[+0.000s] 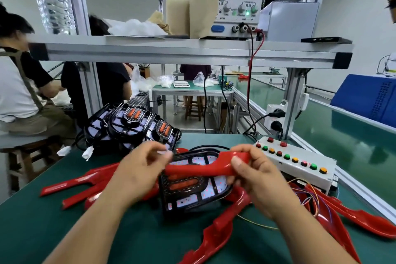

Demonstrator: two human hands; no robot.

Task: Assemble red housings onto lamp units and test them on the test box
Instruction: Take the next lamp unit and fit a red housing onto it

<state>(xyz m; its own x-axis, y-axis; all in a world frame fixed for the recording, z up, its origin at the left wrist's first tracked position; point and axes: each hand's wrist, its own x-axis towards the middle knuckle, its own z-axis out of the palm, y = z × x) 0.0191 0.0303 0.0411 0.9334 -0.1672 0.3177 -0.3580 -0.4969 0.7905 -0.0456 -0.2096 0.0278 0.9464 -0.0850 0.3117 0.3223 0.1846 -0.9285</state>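
Observation:
A black lamp unit with white panels and orange strips lies on the green mat in front of me. Across its top I hold a glossy red housing. My right hand grips the housing's right end, thumb on top. My left hand is at the housing's left end, blurred, fingers curled near it. The white test box with red, green and yellow buttons sits just right of the lamp unit, coloured wires trailing from it.
Several loose red housings lie on the mat left, below and right. A pile of lamp units stands behind my left hand. A power supply reading 12.00 sits on the shelf above. People sit at left. A blue folder is at right.

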